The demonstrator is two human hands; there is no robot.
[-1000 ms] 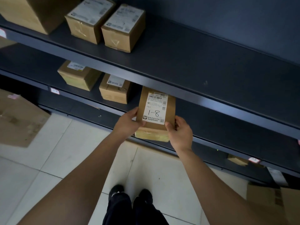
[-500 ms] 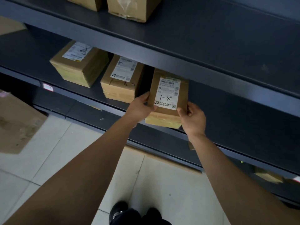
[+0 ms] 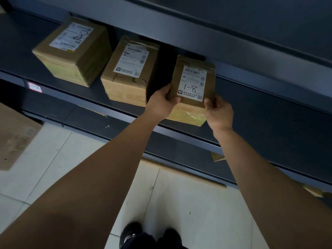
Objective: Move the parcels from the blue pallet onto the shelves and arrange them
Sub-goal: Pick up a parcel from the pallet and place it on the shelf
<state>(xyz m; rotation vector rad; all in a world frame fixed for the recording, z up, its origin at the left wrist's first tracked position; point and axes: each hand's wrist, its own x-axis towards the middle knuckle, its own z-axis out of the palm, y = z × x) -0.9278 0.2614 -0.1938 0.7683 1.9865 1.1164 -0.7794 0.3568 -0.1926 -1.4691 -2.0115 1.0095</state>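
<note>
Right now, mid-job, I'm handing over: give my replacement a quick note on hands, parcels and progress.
Left hand and right hand both grip the parcel marked 1-8, one per side.
It sits at the front edge of the middle shelf, right of two parcels already shelved: the middle parcel and the left parcel.
Done: two placed here.
Left: push 1-8 in, align, release. The pallet is out of view.

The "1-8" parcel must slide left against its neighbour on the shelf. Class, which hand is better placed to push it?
Probably the right hand: it grips the "1-8" parcel at its right side, away from the neighbouring parcel. The left hand sits in the gap between them.
</note>
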